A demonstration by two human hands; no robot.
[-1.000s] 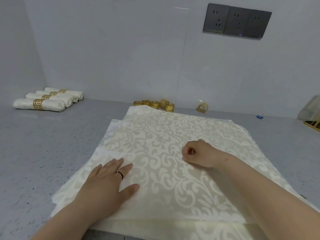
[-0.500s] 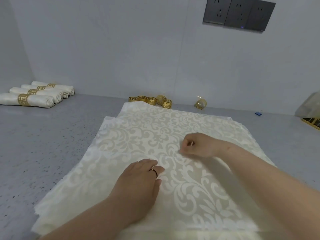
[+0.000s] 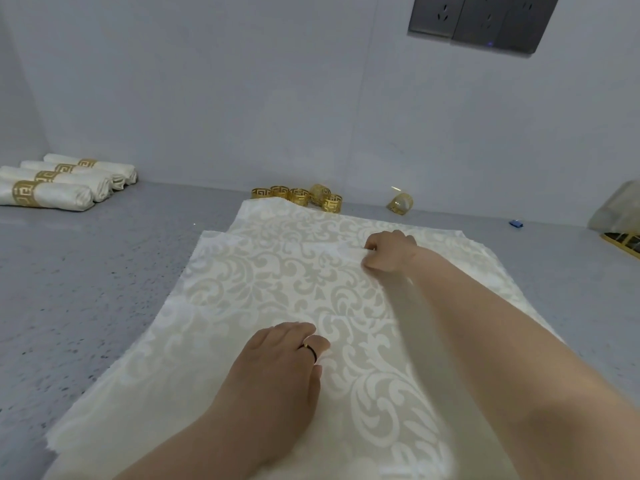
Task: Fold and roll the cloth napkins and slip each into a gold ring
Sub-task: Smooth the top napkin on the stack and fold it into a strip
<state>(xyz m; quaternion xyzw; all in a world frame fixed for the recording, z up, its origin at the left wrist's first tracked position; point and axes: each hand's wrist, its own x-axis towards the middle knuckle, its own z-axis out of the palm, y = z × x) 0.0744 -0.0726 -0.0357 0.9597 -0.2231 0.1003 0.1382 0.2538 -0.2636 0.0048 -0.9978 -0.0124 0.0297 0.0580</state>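
A stack of cream damask napkins (image 3: 277, 271) lies flat on the grey table (image 3: 86, 271). My left hand (image 3: 277, 362) sits on the near middle of the top napkin with its fingers curled down into the cloth. My right hand (image 3: 391, 251) reaches farther back and pinches the cloth, and a small raised fold shows at its fingertips. Several loose gold rings (image 3: 301, 195) cluster at the far edge of the stack, and one more gold ring (image 3: 401, 204) lies to their right.
Several rolled napkins in gold rings (image 3: 59, 181) lie side by side at the far left by the wall. A small blue item (image 3: 516, 223) and a pale bag (image 3: 620, 209) over a gold-edged object (image 3: 623, 240) are at the right. Wall sockets (image 3: 485, 22) hang above.
My left hand slid right toward the middle of the cloth and curled its flat fingers. My right hand moved farther back along the napkin, still closed.
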